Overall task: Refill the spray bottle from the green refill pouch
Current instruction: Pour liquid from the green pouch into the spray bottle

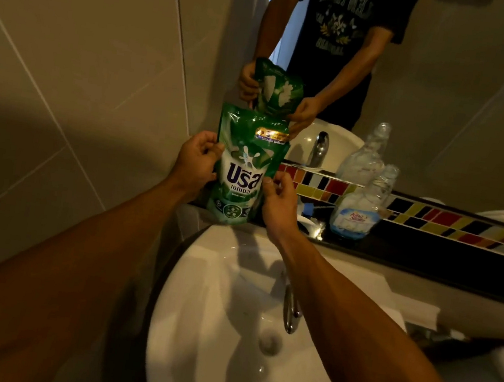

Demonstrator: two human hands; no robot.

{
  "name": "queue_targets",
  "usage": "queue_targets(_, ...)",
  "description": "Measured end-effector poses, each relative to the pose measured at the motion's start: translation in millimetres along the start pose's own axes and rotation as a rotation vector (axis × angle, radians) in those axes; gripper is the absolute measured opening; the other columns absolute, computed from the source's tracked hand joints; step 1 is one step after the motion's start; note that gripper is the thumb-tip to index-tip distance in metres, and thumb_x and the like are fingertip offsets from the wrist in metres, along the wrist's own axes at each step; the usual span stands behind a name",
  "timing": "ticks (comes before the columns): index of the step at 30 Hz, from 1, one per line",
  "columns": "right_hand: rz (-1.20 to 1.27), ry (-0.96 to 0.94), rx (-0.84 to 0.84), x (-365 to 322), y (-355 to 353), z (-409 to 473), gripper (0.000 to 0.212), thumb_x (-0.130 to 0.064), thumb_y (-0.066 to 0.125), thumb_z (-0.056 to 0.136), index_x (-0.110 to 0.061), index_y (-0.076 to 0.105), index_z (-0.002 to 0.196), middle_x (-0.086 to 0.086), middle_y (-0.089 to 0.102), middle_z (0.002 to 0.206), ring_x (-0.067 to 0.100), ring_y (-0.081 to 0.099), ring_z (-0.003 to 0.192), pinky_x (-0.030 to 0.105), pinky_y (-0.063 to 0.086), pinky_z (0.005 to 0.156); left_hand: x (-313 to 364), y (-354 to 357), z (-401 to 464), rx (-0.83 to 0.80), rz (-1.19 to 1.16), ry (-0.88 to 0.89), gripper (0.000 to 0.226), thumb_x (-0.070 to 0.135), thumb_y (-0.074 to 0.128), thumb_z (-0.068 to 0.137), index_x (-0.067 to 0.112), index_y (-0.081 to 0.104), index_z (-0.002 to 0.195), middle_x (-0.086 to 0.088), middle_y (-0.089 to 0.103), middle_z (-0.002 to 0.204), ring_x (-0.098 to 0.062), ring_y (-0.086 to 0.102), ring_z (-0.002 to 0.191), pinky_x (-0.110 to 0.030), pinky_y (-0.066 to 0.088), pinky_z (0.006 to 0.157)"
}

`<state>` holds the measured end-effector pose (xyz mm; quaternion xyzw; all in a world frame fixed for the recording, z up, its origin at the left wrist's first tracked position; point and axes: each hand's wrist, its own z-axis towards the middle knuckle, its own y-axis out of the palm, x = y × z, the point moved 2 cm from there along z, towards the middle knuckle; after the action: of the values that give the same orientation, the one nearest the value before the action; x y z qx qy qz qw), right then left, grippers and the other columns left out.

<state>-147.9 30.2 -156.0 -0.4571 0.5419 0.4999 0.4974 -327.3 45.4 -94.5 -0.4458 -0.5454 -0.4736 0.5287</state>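
Observation:
The green refill pouch [245,164] stands upright at the back left of the basin, against the mirror. My left hand [197,158] grips its left edge, and my right hand [276,202] pinches its right edge lower down. The clear spray bottle [360,206], with its neck open and no sprayer on it, stands on the dark ledge to the right of the pouch, apart from both hands. A white and blue part [308,210] lies on the ledge between pouch and bottle; I cannot tell what it is.
A white basin [208,330] with a chrome tap [291,306] lies below my arms. The mirror [452,89] behind reflects a person, the pouch and the bottle. A strip of coloured tiles [453,224] runs along the ledge. A tiled wall [67,67] closes the left side.

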Motion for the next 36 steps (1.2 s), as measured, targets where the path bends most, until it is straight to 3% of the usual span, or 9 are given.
queue_targets(2, 0.008, 0.009, 0.019, -8, -12, -13, 0.013, -0.020, 0.046, 0.111, -0.013, 0.055, 0.117, 0.010, 0.072, 0.117, 0.020, 0.073, 0.105, 0.039, 0.064, 0.084, 8, 13, -11, -0.018, -0.015, -0.021, 0.008, 0.014, 0.051, 0.102, 0.017, 0.057, 0.101, 0.009, 0.070, 0.090, -0.005, 0.069, 0.076, -0.026, 0.056, 0.057)
queue_targets(5, 0.056, 0.012, 0.064, -21, -32, -32, 0.014, -0.021, 0.045, 0.111, -0.023, 0.057, 0.116, 0.001, 0.074, 0.115, 0.009, 0.077, 0.094, 0.028, 0.064, 0.071, 22, 34, -28, -0.052, -0.023, -0.028, 0.009, 0.014, 0.051, 0.101, 0.016, 0.058, 0.108, 0.005, 0.069, 0.095, -0.004, 0.067, 0.078, -0.024, 0.054, 0.054)
queue_targets(10, 0.066, -0.003, 0.157, -39, -64, -61, 0.015, -0.024, 0.046, 0.110, -0.032, 0.057, 0.106, -0.017, 0.077, 0.090, -0.002, 0.076, 0.081, 0.021, 0.061, 0.063, 42, 72, -56, -0.108, -0.047, -0.049, 0.010, 0.013, 0.050, 0.102, 0.017, 0.057, 0.107, 0.001, 0.067, 0.099, -0.010, 0.066, 0.079, -0.027, 0.055, 0.054)
queue_targets(16, 0.099, -0.021, 0.192, -63, -103, -74, 0.013, -0.030, 0.043, 0.111, -0.038, 0.053, 0.108, 0.005, 0.073, 0.114, 0.018, 0.074, 0.102, 0.024, 0.062, 0.068, 66, 118, -77, -0.174, -0.029, -0.081, 0.013, 0.014, 0.049, 0.101, 0.023, 0.058, 0.105, -0.002, 0.068, 0.107, -0.018, 0.067, 0.089, -0.043, 0.059, 0.070)
queue_targets(21, 0.168, 0.003, 0.070, -77, -129, -86, 0.044, -0.035, 0.043, 0.112, -0.041, 0.034, 0.155, -0.009, 0.067, 0.130, 0.001, 0.069, 0.107, 0.023, 0.059, 0.074, 78, 148, -83, -0.141, 0.010, -0.121, 0.014, 0.015, 0.052, 0.099, 0.026, 0.059, 0.097, -0.001, 0.069, 0.101, -0.019, 0.069, 0.083, -0.040, 0.058, 0.062)
queue_targets(24, 0.186, -0.024, -0.004, -75, -140, -88, 0.060, -0.028, 0.054, 0.109, -0.043, 0.026, 0.160, -0.012, 0.068, 0.130, -0.004, 0.073, 0.102, 0.017, 0.061, 0.071, 82, 160, -84, -0.092, 0.042, -0.146, 0.015, 0.014, 0.052, 0.098, 0.026, 0.057, 0.093, -0.001, 0.068, 0.090, -0.018, 0.068, 0.070, -0.031, 0.055, 0.046)
queue_targets(28, 0.189, -0.027, -0.065, -73, -148, -87, 0.088, -0.012, 0.065, 0.102, -0.049, 0.014, 0.163, 0.006, 0.064, 0.145, 0.010, 0.070, 0.114, 0.025, 0.064, 0.076, 86, 174, -85, -0.016, 0.115, -0.144, 0.011, 0.011, 0.051, 0.099, 0.020, 0.057, 0.101, -0.004, 0.064, 0.083, -0.018, 0.063, 0.063, -0.022, 0.046, 0.035)
queue_targets(31, 0.169, -0.027, -0.069, -72, -149, -83, 0.094, -0.009, 0.063, 0.103, -0.048, 0.005, 0.165, 0.009, 0.058, 0.153, 0.024, 0.066, 0.129, 0.048, 0.061, 0.099, 90, 182, -86, 0.024, 0.150, -0.123, 0.013, 0.007, 0.051, 0.098, 0.018, 0.057, 0.099, -0.004, 0.062, 0.082, -0.017, 0.059, 0.061, -0.017, 0.042, 0.033)
queue_targets(36, 0.148, -0.005, -0.089, -73, -152, -81, 0.094, -0.010, 0.060, 0.104, -0.049, -0.001, 0.165, 0.009, 0.055, 0.156, 0.032, 0.059, 0.137, 0.064, 0.051, 0.109, 99, 189, -87, 0.004, 0.216, -0.092, 0.040, -0.004, 0.052, 0.094, 0.018, 0.052, 0.126, -0.010, 0.062, 0.103, -0.026, 0.065, 0.081, -0.044, 0.059, 0.066)
